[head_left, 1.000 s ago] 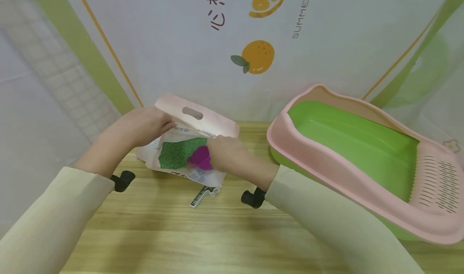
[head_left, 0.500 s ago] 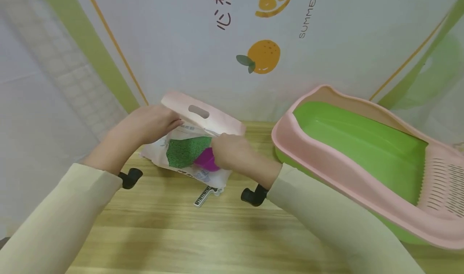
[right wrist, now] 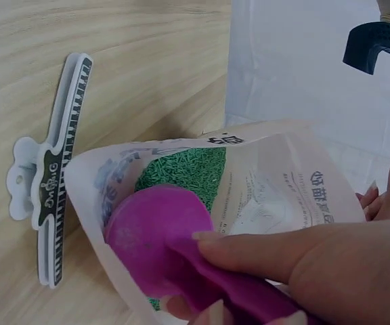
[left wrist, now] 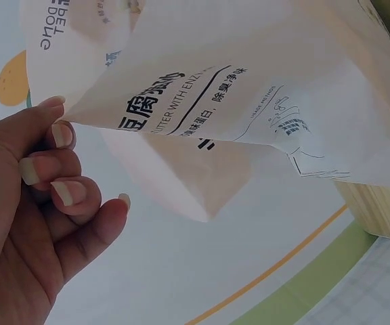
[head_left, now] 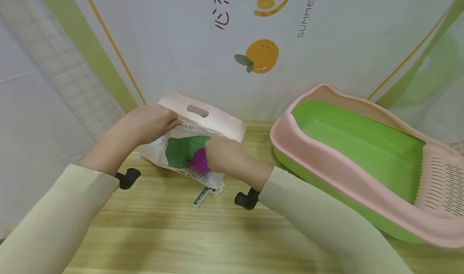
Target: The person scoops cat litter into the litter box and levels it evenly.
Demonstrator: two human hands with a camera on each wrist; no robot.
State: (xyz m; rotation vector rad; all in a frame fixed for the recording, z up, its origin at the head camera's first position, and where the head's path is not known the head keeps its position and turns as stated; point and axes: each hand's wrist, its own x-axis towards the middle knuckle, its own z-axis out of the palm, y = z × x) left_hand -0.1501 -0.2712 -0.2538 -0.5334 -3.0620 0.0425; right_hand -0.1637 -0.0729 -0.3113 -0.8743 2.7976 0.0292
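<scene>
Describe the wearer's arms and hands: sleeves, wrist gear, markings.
Plain cream long sleeves: left sleeve, right sleeve. Near each cuff sits a small black angular device: left wrist device, right wrist device. Left hand and right hand ungloved, no rings visible. Left fingernails longish, rounded. No cables or sleeve markings show.

- Soft, slightly dim, even light in the head view; faint shadows on the wooden tabletop.
- A small glint inside the green basin.
- Left wrist view: left hand in shade.
- Right wrist view: white clip fairly sharp.
</scene>
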